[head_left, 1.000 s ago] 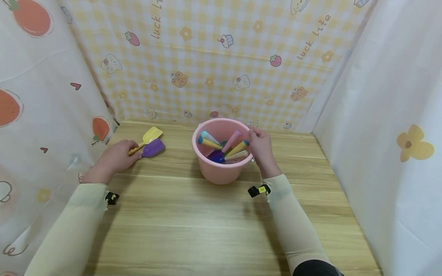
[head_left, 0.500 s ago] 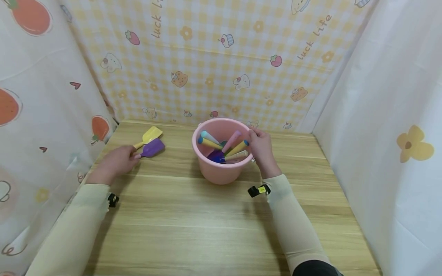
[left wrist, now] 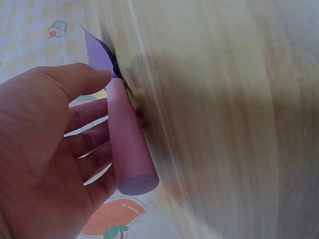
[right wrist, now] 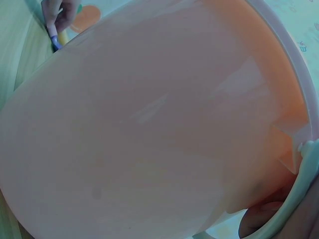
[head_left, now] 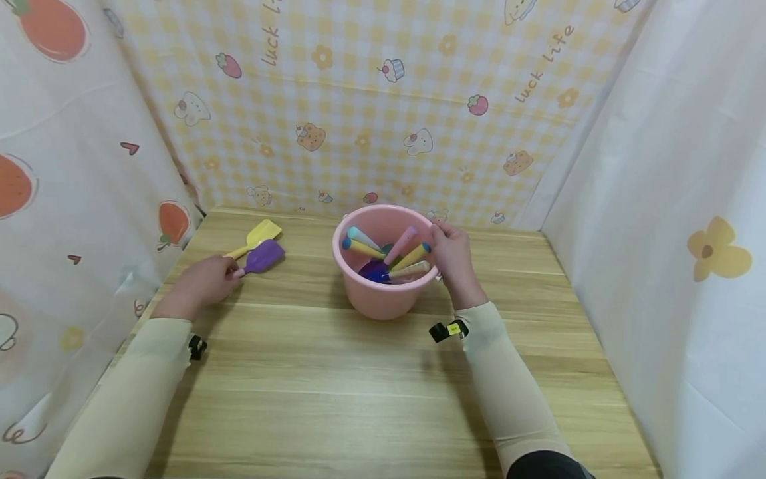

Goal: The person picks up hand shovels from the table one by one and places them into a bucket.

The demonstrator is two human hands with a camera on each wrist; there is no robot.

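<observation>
In the head view my left hand (head_left: 203, 284) pinches a toy shovel (head_left: 264, 257) with a purple blade. Its pink handle (left wrist: 128, 144) shows in the left wrist view, the thumb at the neck and the fingers behind. Beside it a yellow toy shovel (head_left: 263, 233) lies on the table, apart from the fingers. My right hand (head_left: 453, 258) grips the right rim of a pink bucket (head_left: 383, 303), near the white bail handle (right wrist: 306, 172). Several tools with coloured handles stand inside the bucket, among them a pink handle (head_left: 402, 243) and a dark blue blade (head_left: 374, 271).
The wooden table (head_left: 335, 386) carries the bucket near its back edge. A yellow checked cloth (head_left: 359, 100) hangs behind, with white patterned cloths (head_left: 90, 166) at the left and right sides. Each wrist wears a small black camera.
My left hand has drawn slightly down and away from the yellow shovel's handle, with its hold on the purple shovel. My right hand and the bucket have stayed in place.
</observation>
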